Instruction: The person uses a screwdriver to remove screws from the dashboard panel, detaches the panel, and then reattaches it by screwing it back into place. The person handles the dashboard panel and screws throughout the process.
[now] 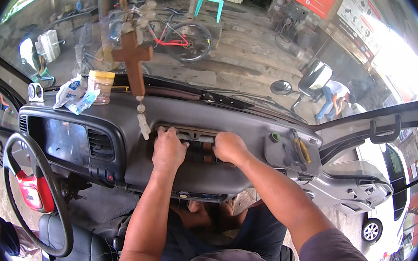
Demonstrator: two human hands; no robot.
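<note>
Both my hands are at a rectangular opening in the middle of the grey dashboard (176, 111). Across the top of that opening lies a long, narrow grey panel (196, 133) with a small notch in its middle. My left hand (168, 149) is closed on the panel's left end, its thumb pointing inward. At the right end, my right hand (229, 147) is closed too, its fingertips hidden behind the panel. Below the panel, dark parts and a brownish piece (207, 152) show inside the opening. The panel's exact kind is not visible.
A wooden cross (133, 62) on beads hangs before the windscreen. A yellow-lidded jar (101, 87) and plastic packets (70, 91) sit on the dash. Pliers (301, 149) and a green cap (274, 137) lie at the right. The steering wheel (63, 197) stands left; a person (337, 97) bends outside.
</note>
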